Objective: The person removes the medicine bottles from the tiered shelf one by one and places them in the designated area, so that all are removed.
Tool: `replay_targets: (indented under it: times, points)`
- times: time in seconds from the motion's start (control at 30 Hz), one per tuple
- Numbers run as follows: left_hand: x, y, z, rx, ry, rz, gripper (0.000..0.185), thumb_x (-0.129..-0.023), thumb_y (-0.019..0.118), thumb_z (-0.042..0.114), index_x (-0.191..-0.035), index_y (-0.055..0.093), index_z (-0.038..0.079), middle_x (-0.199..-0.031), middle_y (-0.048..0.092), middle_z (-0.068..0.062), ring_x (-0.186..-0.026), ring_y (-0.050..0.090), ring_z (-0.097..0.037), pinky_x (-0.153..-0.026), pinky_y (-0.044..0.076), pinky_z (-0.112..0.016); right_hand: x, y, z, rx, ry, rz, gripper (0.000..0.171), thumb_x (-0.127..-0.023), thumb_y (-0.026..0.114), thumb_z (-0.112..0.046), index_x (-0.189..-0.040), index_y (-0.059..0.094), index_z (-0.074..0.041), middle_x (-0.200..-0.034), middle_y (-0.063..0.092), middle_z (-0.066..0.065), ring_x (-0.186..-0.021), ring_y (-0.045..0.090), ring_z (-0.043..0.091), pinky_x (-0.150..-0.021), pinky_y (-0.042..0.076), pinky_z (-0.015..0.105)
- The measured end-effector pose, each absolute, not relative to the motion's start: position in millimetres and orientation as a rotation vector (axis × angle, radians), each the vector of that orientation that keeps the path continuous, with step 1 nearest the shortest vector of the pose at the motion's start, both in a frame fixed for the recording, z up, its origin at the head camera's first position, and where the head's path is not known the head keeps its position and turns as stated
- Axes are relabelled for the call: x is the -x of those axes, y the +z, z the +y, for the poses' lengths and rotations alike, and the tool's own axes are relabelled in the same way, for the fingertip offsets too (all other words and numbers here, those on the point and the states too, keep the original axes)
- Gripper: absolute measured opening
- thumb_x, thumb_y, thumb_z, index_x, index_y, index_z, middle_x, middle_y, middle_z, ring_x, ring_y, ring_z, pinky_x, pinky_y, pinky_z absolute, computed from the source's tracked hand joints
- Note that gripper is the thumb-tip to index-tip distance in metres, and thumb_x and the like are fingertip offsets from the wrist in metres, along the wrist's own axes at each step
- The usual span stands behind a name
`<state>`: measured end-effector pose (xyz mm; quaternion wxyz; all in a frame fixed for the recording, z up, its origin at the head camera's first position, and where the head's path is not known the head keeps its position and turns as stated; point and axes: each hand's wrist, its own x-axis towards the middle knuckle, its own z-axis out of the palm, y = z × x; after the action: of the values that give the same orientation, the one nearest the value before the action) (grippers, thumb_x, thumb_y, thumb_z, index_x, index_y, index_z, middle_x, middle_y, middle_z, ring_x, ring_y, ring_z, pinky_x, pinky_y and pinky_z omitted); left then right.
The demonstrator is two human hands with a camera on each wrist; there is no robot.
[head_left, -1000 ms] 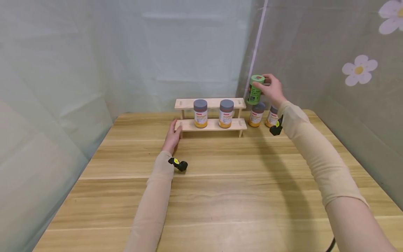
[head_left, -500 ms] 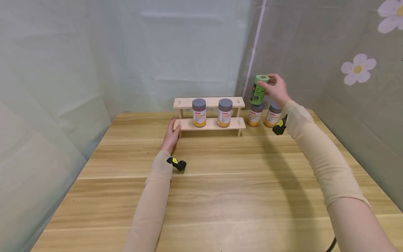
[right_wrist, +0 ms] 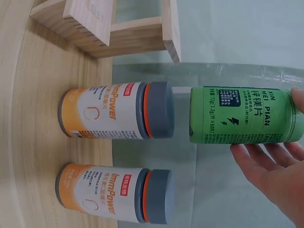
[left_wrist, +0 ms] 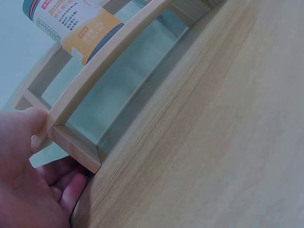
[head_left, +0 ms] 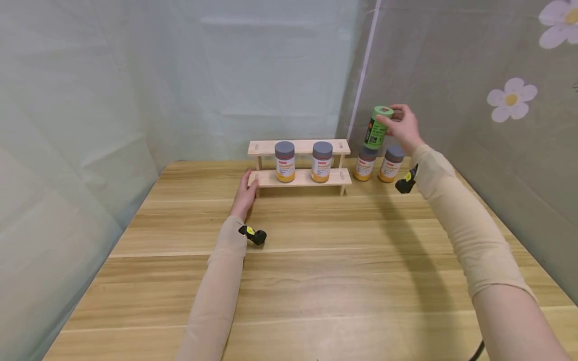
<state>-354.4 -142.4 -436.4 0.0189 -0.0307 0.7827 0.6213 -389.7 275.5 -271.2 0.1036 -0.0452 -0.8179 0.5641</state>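
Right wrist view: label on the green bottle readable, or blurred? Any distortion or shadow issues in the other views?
Right wrist: green bottle sharp, label print legible, picture turned sideways. Left wrist: left hand close and soft, wooden rack bowed by the wide lens. Head: even light, a soft shadow on the table beside the right arm, no glare.

Two jars (head_left: 303, 161) stand on the rack (head_left: 299, 177); two more (head_left: 378, 163) right of it.

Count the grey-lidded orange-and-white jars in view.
4: two on the rack's lower shelf, left jar and right jar; two on the table right of it, and. None seem hidden.
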Motion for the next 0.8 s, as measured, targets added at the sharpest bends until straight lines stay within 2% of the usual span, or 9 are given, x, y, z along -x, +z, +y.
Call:
replay_targets:
  times: [0.4, 0.63, 0.8]
  points:
    - [356.0, -435.5, -144.4, 0.103, 1.933, 2.417, 0.060, -0.104, 0.039, 0.037, -0.157, 0.014, 0.023, -0.165, 0.012, -0.004, -0.150, 0.018, -0.031, -0.123, 0.016, -0.047, 382.4, -269.3, 286.1, 0.160, 1.688, -2.372, 0.066, -0.090, 0.065, -0.038, -0.144, 0.037, -0.015, -0.134, 0.049, 0.002, -0.109, 0.052, 0.008, -0.094, 0.051, 0.028]
    - [355.1, -435.7, -146.2, 0.107, 1.923, 2.413, 0.060, -0.104, 0.039, 0.036, -0.157, 0.013, 0.022, -0.165, 0.011, -0.004, -0.151, 0.015, -0.029, -0.124, 0.014, -0.046, 380.7, -273.4, 292.6, 0.212, 1.768, -2.303, 0.065, -0.091, 0.066, -0.035, -0.145, 0.035, -0.016, -0.145, 0.045, 0.007, -0.112, 0.053, 0.012, -0.106, 0.046, 0.037]
    - [354.6, -435.8, -147.8, 0.102, 1.923, 2.420, 0.061, -0.104, 0.040, 0.036, -0.157, 0.013, 0.022, -0.165, 0.011, -0.004, -0.152, 0.012, -0.028, -0.124, 0.012, -0.046, 380.7, -273.7, 302.7, 0.208, 1.790, -2.292, 0.067, -0.090, 0.066, -0.034, -0.146, 0.034, -0.016, -0.138, 0.047, 0.003, -0.111, 0.052, 0.010, -0.108, 0.044, 0.039]
